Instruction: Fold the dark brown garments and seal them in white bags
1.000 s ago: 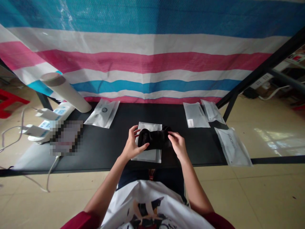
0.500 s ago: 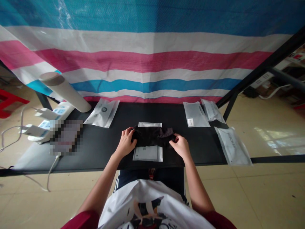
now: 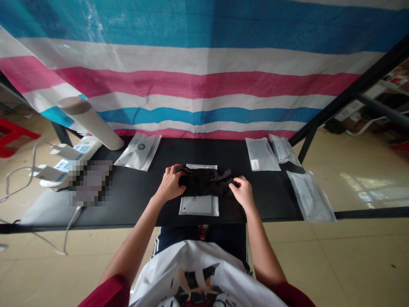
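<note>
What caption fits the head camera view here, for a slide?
Left hand and right hand hold black fabric over a flat plastic pouch on a black table.

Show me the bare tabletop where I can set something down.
Bare black tabletop lies between the right hand and the bag at the right edge, and between the pixelated object and the left hand. Crowded: the black cloth under both hands.

Black cloth (image 3: 204, 182) on a black tabletop (image 3: 137, 209), tarpaulin (image 3: 204, 89) striped blue, white and pink
</note>
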Tool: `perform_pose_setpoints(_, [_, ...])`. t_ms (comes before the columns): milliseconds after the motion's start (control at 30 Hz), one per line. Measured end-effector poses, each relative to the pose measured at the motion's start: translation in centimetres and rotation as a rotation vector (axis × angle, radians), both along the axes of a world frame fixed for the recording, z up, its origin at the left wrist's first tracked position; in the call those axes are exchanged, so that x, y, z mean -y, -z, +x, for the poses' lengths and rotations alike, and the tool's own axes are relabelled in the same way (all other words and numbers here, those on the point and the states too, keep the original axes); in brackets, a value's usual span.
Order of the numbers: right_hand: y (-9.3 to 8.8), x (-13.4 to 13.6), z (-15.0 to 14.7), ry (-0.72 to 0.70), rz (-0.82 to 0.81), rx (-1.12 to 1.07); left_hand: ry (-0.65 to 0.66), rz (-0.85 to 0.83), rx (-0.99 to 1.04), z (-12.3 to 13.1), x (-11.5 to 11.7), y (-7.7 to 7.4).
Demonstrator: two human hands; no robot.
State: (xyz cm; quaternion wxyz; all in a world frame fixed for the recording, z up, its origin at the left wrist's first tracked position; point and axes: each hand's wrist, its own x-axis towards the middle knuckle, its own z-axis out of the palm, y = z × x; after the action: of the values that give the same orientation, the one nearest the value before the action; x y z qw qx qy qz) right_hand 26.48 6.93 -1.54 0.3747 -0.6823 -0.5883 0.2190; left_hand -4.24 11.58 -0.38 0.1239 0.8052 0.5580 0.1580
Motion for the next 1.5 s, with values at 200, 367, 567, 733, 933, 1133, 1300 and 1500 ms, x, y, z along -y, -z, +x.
perform_pose_setpoints(200, [-1.0,0.0,0.0,0.002,0.093,-0.491,-0.017,0.125,0.136,0.5,0.6,-1.9])
perform_pose_setpoints(367, [-1.6,1.5,0.3,-0.127,0.100,-0.682,-0.031,0.228,0.321,0.3,3.2,-3.7])
perform_pose_setpoints(567, [-1.3,2.6,0.5,-0.023,-0.016,-0.855,0.049,0.002,0.454,0.6,5.3,-4.0])
perform_pose_setpoints(733, [-1.3,1.9,-0.5,-0.118,0.025,-0.648,-0.016,0.068,0.237,4.1,5.2,-2.1])
perform_pose_setpoints(933, [-0.8,1.8,-1.1,-0.174,-0.017,-0.098,-0.346,0.242,0.364,1.8,3.7,-1.0])
perform_pose_setpoints(1133, [-0.7,1.7,-0.7,-0.075,0.041,0.032,-0.621,0.541,0.420,-3.1,3.9,-2.5])
perform_pose_setpoints(1300, [-0.1,1.5,-1.7,-0.066,0.064,0.101,-0.244,0.192,0.201,-0.2,6.6,-2.1])
perform_pose_setpoints(1500, [1.3,2.1,-1.7,-0.234,0.005,0.298,-0.180,0.137,-0.102,1.4,7.7,1.4])
